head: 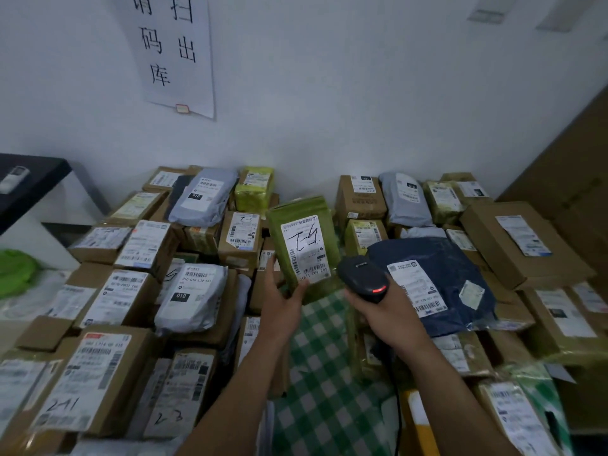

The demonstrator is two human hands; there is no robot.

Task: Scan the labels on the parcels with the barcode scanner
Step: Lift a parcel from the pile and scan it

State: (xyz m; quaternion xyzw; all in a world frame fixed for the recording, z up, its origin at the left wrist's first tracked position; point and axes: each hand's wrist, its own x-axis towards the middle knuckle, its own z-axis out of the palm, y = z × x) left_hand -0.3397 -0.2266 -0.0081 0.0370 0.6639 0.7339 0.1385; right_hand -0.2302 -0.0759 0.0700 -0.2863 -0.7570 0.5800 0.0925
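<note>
Left hand (pixel 283 299) grips flat green pouch (pixel 301 248), paper label (pixel 306 250) facing; right hand (pixel 381 311) clasps rounded black scanner (pixel 363 278).

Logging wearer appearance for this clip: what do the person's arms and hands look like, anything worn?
Both arms are bare up to the frame edge: no sleeves show. The left hand and right hand carry no gloves, and no watch, bracelet or ring is visible.
</note>
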